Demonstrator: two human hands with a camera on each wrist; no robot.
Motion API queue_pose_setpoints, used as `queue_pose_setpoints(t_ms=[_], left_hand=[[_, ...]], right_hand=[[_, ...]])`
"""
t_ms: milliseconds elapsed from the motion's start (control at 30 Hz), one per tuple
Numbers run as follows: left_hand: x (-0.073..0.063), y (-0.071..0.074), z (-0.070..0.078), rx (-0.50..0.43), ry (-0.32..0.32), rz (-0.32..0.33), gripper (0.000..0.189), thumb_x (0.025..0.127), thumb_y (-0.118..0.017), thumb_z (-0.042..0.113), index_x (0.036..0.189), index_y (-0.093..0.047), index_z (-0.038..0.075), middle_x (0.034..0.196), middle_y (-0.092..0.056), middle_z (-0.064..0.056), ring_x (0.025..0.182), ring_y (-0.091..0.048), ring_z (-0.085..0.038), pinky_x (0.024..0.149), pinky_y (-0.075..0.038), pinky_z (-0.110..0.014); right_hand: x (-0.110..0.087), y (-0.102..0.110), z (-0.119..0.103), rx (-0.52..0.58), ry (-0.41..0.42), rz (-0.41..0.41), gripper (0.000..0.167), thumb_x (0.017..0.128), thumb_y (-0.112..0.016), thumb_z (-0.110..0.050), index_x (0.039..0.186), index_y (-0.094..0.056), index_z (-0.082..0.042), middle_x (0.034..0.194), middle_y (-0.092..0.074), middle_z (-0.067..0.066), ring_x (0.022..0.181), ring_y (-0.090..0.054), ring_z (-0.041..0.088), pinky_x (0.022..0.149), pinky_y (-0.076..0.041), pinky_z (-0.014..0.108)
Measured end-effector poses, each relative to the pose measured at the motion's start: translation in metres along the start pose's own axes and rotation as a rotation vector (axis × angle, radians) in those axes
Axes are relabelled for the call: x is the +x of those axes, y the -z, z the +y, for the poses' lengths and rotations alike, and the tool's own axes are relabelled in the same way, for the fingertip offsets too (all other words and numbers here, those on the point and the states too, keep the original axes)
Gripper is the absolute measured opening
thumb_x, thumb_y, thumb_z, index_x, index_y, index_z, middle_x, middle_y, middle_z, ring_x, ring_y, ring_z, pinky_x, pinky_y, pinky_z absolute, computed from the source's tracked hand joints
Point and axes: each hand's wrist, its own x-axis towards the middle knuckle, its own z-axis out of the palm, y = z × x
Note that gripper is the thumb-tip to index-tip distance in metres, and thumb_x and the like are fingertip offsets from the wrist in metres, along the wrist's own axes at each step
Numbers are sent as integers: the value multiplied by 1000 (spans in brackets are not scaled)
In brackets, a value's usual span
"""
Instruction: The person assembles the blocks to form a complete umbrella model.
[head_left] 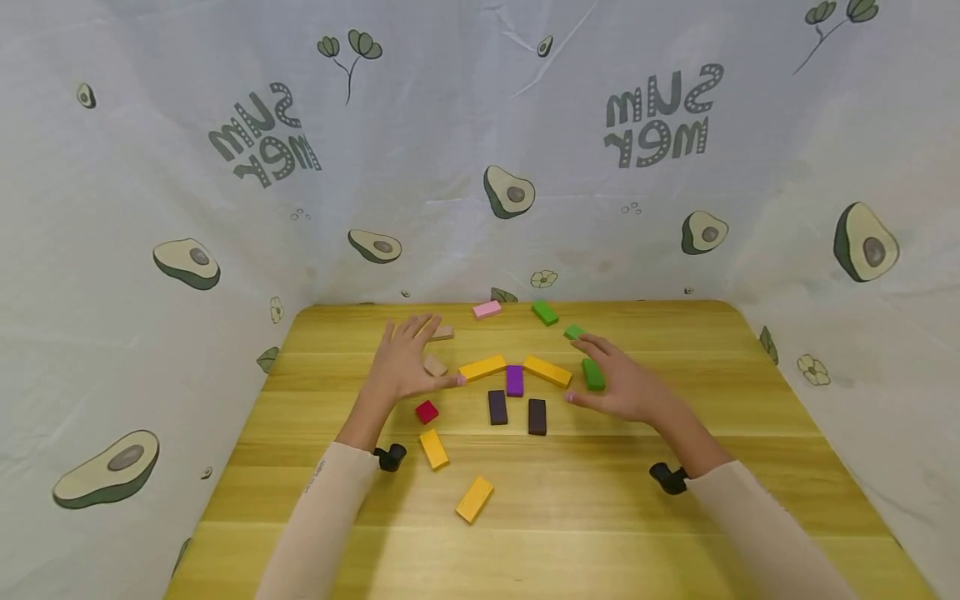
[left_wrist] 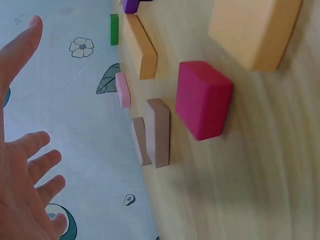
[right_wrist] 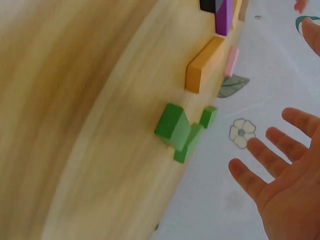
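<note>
In the head view my left hand (head_left: 405, 362) is held over the left side of the blocks, fingers spread and holding nothing. Beneath and beside it lie two beige blocks (head_left: 435, 365) and a red block (head_left: 427, 412). My right hand (head_left: 618, 383), also spread and holding nothing, hovers by a green block (head_left: 593, 375) and a smaller-looking light green block (head_left: 574, 332). Between the hands, a purple block (head_left: 514, 381) lies between two long yellow blocks, the left one (head_left: 482, 367) and the right one (head_left: 547, 372). Two dark blocks (head_left: 498, 407) lie nearer me.
Two more yellow blocks (head_left: 475, 500) lie towards the front of the wooden table (head_left: 600, 533). Near the back edge are a pink block (head_left: 487, 310) and another green block (head_left: 545, 313). A white cloth with avocado prints (head_left: 450, 125) hangs behind and at both sides.
</note>
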Motion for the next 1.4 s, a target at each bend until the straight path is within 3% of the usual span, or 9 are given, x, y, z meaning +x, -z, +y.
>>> queue_pose_setpoints(t_ms=[200,433,667,800,1400], left_hand=[[-13,-12,5,-25,-6,0,120,71,-64,88,165,-27,24,170,-30,-6,157,-26,-35,127,-13,-65],[-24,-26,11,-100,-46,18,117,73,-68,83,166,-24,26,170,-29,-3,157,-28,-31,128,-14,-62],[-36,-38,20,-103,-55,-46,115,76,-64,84,166,-24,26,169,-32,-4,156,-30,-31,130,-16,-54],[-44,-44,23,-106,-85,-50,114,75,-65,83,165,-28,24,168,-35,-4,154,-33,-33,130,-18,-53],[-59,-55,29,-139,-114,-80,104,79,-66,79,162,-36,23,165,-39,-5,151,-37,-32,125,-28,-57]], right_hand=[[-8,-18,-9,56,-15,27,94,88,-72,-61,161,-35,-15,167,-29,18,145,-39,51,108,-39,74],[-8,-39,-19,77,31,29,86,89,-73,-58,156,-45,-12,163,-39,15,143,-46,46,110,-41,70],[-11,-60,-31,121,10,9,77,89,-75,-53,152,-51,-14,160,-43,13,144,-46,42,113,-41,66],[-13,-69,-35,107,39,8,73,91,-75,-50,150,-53,-13,158,-47,13,144,-46,41,114,-40,64],[-12,-85,-34,112,65,-7,52,95,-75,-30,140,-62,-8,148,-56,17,138,-53,39,113,-45,58]])
